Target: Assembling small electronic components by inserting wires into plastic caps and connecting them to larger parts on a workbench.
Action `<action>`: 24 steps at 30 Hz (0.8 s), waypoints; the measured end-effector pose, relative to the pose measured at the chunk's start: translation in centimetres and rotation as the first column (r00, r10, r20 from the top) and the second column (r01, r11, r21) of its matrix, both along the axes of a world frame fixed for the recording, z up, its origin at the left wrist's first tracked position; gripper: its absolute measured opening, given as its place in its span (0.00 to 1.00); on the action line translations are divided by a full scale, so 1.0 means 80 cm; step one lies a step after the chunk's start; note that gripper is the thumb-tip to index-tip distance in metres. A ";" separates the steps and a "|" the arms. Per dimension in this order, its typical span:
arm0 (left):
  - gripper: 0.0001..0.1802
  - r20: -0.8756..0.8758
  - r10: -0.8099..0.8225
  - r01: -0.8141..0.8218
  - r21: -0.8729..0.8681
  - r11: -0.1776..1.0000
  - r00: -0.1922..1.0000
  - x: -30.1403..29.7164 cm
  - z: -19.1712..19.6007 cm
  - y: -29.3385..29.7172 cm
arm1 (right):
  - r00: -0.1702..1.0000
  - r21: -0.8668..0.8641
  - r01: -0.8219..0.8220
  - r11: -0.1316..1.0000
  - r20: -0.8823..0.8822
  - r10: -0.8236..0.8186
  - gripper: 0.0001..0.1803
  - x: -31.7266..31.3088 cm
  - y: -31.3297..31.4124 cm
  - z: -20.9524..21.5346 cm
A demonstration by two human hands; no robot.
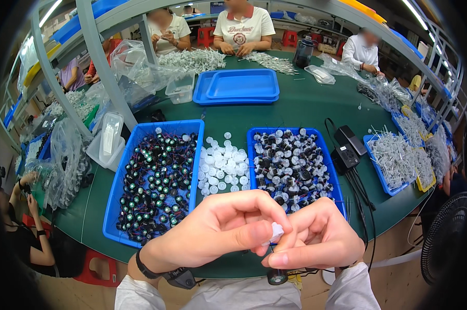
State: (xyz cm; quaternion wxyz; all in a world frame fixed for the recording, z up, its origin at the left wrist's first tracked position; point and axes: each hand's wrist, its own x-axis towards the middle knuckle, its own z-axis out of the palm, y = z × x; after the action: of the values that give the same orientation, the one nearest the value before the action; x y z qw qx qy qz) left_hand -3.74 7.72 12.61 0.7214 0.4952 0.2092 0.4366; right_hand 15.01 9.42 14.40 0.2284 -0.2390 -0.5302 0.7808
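My left hand point(218, 222) pinches a small white plastic piece point(276, 232) between thumb and fingers. Close against it, my right hand point(321, 240) has thumb and forefinger closed on a thin dark wire, from which a small round black part point(277, 277) hangs. The fingers partly hide where wire and white piece come together. Beyond my left hand lies a blue tray point(112, 206) of black round parts point(156, 181) with thin wires. White plastic discs point(224, 165) are heaped beside it. Another blue tray point(326, 137), behind my right hand, holds black parts with white caps point(293, 165).
Black power adapters point(347, 155) with cables lie right of the trays. Stacked blue trays point(238, 85) stand farther back on the green table point(316, 108). A grey shelf post point(107, 67) rises at left. A fan point(447, 237) stands at right. Several people work around the table.
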 end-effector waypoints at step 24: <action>0.19 -0.040 0.046 -0.051 -0.124 0.991 0.998 -0.004 0.003 -0.003 | 0.991 -0.012 -0.002 1.000 0.136 0.003 0.06 -0.003 0.018 0.005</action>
State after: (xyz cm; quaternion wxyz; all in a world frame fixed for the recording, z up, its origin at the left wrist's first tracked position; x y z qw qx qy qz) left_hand -4.07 7.45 12.84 0.7362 0.4518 0.2614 0.4307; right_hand 14.73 10.86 14.80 0.1893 -0.2925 -0.5404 0.7659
